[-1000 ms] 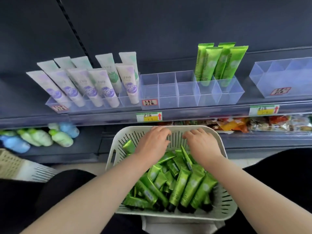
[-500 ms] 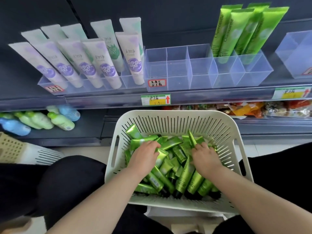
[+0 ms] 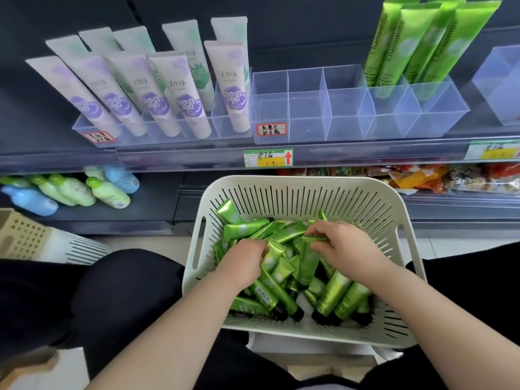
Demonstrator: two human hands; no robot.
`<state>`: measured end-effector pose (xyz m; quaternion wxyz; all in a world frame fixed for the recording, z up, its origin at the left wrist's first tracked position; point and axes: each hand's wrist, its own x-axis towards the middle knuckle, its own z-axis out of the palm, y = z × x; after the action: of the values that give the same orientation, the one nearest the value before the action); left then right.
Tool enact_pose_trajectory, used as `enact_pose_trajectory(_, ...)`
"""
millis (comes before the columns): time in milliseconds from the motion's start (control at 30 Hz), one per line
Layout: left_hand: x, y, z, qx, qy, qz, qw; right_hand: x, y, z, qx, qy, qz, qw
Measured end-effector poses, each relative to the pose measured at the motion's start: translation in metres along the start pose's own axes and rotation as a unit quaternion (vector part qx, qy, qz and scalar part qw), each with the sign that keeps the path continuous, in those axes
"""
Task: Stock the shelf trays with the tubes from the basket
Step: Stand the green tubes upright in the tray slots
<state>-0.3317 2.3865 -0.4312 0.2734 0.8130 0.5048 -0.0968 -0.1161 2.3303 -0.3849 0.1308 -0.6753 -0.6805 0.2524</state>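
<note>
Our L grip (image 3: 247,260) & R grip (image 3: 347,249) – both clenched on green tubes (image 3: 344,301) in the basket (image 3: 295,182)

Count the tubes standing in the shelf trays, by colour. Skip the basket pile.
Pale tubes with purple print, front row: 5
Pale tubes in the back row: 5
Green Chamomile tubes: 4
Total: 14
</note>
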Motion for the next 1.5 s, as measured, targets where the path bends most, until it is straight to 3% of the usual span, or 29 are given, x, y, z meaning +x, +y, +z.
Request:
enact_pose_trajectory(300, 0.002, -0.008, 0.004, 0.096, -0.05, 0.01, 0.994, -0.003, 0.005, 0.011, -0.066, 0.027, -0.003, 0.997)
enact_pose_trajectory(567, -0.007, 0.023, -0.004, -0.116, -0.027, 0.027, 0.993, -0.003, 0.001, -0.004, -0.052, 0.062, 0.012, 0.997)
enact_pose_trajectory(800, -0.007, 0.051, -0.059, -0.166, 0.144, 0.024, 0.975, 0.001, -0.009, -0.051, -0.035, 0.139, 0.02, 0.99)
enact_pose_trajectory(967, 0.0, 0.082, -0.118, -0.188, 0.267, 0.058, 0.943, 0.0, -0.018, -0.109, -0.042, 0.235, -0.016, 0.971)
enact_pose_trajectory(1133, 0.015, 0.115, -0.179, -0.236, 0.349, 0.111, 0.9, 0.003, -0.031, -0.17, -0.055, 0.299, -0.031, 0.952)
enact_pose_trajectory(1333, 0.03, 0.157, -0.248, -0.27, 0.448, 0.119, 0.844, 0.016, -0.04, -0.229, -0.059, 0.397, -0.029, 0.916)
enact_pose_trajectory(1500, 0.051, 0.184, -0.273, -0.209, 0.495, 0.103, 0.837, 0.037, -0.03, -0.244, -0.108, 0.403, -0.029, 0.908)
